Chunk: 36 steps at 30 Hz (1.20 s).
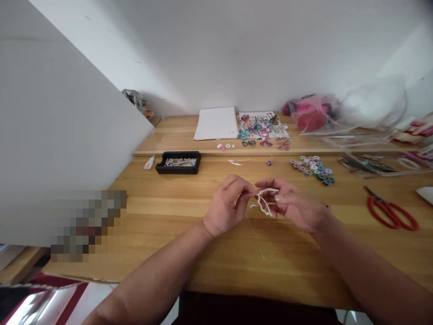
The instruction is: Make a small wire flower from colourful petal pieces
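Over the middle of the wooden table, a small white looped outline piece [264, 206] is held between both hands. My left hand [230, 203] pinches its left end, thumb and forefinger pressed together. My right hand [291, 202] holds the piece from the right, its thumb on the white edge and its other fingers behind. A thin pale thread [249, 223] hangs below my left fingertips. A small white scrap [253, 206] lies on the table just behind the hands.
Red-handled scissors [392, 212] lie at the right. Thread spools [313, 168] are beyond my right hand. A black bead tray [178, 170] and glue bottle [149, 163] stand at the left. White paper [216, 123], colourful flower pieces [262, 127] and plastic bags [314, 115] lie on the raised back shelf.
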Tool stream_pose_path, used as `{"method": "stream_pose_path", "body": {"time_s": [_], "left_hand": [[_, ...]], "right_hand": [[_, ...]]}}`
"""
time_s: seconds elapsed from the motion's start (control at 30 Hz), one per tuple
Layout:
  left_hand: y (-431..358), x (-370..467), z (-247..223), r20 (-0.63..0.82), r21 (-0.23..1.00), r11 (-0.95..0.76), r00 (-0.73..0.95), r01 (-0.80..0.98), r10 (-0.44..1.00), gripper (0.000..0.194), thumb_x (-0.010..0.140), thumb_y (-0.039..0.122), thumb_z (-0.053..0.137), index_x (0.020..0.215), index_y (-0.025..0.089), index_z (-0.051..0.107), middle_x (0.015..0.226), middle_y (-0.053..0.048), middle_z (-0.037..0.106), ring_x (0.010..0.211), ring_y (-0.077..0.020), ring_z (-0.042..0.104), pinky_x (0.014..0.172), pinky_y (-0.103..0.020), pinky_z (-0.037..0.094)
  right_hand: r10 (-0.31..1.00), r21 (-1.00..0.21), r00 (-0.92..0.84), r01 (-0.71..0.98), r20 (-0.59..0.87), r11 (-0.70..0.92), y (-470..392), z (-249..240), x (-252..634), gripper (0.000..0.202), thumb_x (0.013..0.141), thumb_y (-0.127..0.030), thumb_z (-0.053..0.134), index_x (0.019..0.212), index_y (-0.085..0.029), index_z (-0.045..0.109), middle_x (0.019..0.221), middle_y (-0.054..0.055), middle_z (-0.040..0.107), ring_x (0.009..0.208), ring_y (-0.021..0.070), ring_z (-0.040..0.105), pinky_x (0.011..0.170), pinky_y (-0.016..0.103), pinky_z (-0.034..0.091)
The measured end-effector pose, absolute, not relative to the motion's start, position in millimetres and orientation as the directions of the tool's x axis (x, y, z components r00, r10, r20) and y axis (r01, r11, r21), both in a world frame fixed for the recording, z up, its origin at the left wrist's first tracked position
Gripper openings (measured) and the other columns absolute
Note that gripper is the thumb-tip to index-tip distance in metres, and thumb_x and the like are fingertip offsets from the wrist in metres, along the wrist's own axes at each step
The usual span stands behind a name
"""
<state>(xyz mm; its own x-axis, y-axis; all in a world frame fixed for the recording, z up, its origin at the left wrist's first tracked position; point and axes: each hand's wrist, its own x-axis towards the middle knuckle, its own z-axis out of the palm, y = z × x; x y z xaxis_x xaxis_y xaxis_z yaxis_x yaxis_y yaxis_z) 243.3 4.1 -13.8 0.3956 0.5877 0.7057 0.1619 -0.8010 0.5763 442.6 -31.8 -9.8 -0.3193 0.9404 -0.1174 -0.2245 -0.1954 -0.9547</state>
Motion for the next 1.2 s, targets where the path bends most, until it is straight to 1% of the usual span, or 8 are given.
{"method": "stream_pose_path", "body": {"time_s": [0.13,0.4,0.5,0.63,0.8,0.9,0.97,1.2], "left_hand": [[2.3,240.3,-14.9,0.736,0.361,-0.875,0.477,0.324,0.48,0.013,0.09,0.014,0.049,0.088,0.018,0.061,0.086,-0.007,0.064,0.082,-0.0184,0.053,0.076,-0.033,0.041],[0.8,239.6,-11.9,0.694,0.162,-0.875,0.578,0.456,0.429,0.016,0.09,0.016,0.049,0.089,0.021,0.064,0.086,-0.005,0.067,0.081,-0.0193,0.053,0.074,-0.034,0.034],[0.6,241.3,-12.9,0.684,0.254,-0.865,0.553,0.432,0.477,0.014,0.09,0.016,0.05,0.088,0.02,0.063,0.086,-0.006,0.066,0.081,-0.0197,0.053,0.074,-0.034,0.035],[0.1,246.2,-15.9,0.59,0.594,-0.739,0.452,0.318,0.669,0.009,0.087,0.016,0.053,0.082,0.018,0.061,0.081,-0.006,0.063,0.08,-0.0182,0.054,0.075,-0.032,0.04],[5.1,249.2,-17.5,0.071,0.991,-0.117,0.472,0.069,0.879,0.016,0.077,0.029,0.066,0.073,0.016,0.059,0.067,0.0,0.056,0.062,-0.0117,0.047,0.061,-0.026,0.036],[9.2,246.9,-16.1,-0.277,0.927,0.375,0.669,-0.003,0.69,0.03,0.065,0.038,0.077,0.065,0.014,0.057,0.059,0.002,0.05,0.053,-0.0081,0.04,0.053,-0.023,0.028],[10.7,245.4,-15.1,-0.351,0.849,0.528,0.745,-0.002,0.567,0.034,0.059,0.038,0.081,0.064,0.013,0.058,0.057,0.002,0.049,0.052,-0.0071,0.04,0.052,-0.022,0.026],[12.3,248.3,-20.5,-0.29,0.865,0.481,0.644,-0.139,0.707,0.036,0.058,0.038,0.084,0.07,0.014,0.06,0.064,0.001,0.051,0.054,-0.006,0.042,0.049,-0.02,0.025]], "right_hand": [[0.889,-0.891,-0.406,-0.292,-0.214,-0.347,-33.7,-10.2,438.5,0.032,0.083,-0.049,0.061,0.09,-0.018,0.066,0.082,0.008,0.063,0.069,0.0162,0.057,0.046,0.022,0.037],[0.94,-0.931,-0.25,-0.223,-0.232,-0.289,-36.0,-14.7,426.2,0.028,0.077,-0.041,0.074,0.071,-0.017,0.061,0.068,0.001,0.056,0.058,0.0102,0.046,0.046,0.021,0.031],[0.96,-0.956,-0.194,-0.174,-0.204,-0.238,-35.7,-13.9,425.1,0.028,0.075,-0.041,0.076,0.072,-0.017,0.06,0.067,0.0,0.056,0.06,0.0101,0.047,0.048,0.021,0.033],[0.988,-0.998,-0.144,-0.01,-0.059,-0.061,-35.3,-12.5,424.0,0.028,0.078,-0.041,0.072,0.072,-0.017,0.059,0.066,0.0,0.056,0.06,0.0108,0.048,0.052,0.024,0.038],[0.966,-0.87,-0.12,0.42,0.229,0.259,-39.7,-8.3,428.1,0.014,0.086,-0.033,0.062,0.082,-0.019,0.063,0.075,0.002,0.063,0.068,0.0147,0.055,0.064,0.028,0.043],[0.913,-0.736,-0.218,0.541,0.344,0.406,-43.2,-2.9,433.1,0.008,0.086,-0.028,0.061,0.086,-0.021,0.065,0.078,0.003,0.065,0.069,0.0155,0.057,0.066,0.028,0.045],[0.887,-0.702,-0.268,0.542,0.376,0.461,-43.6,0.0,435.8,0.007,0.086,-0.027,0.061,0.087,-0.021,0.065,0.081,0.003,0.066,0.071,0.0158,0.059,0.068,0.028,0.046],[0.971,-0.918,-0.2,0.345,0.13,0.194,-32.5,-6.5,438.1,0.02,0.086,-0.038,0.062,0.087,-0.018,0.064,0.078,0.003,0.064,0.069,0.0141,0.057,0.063,0.027,0.046]]}}
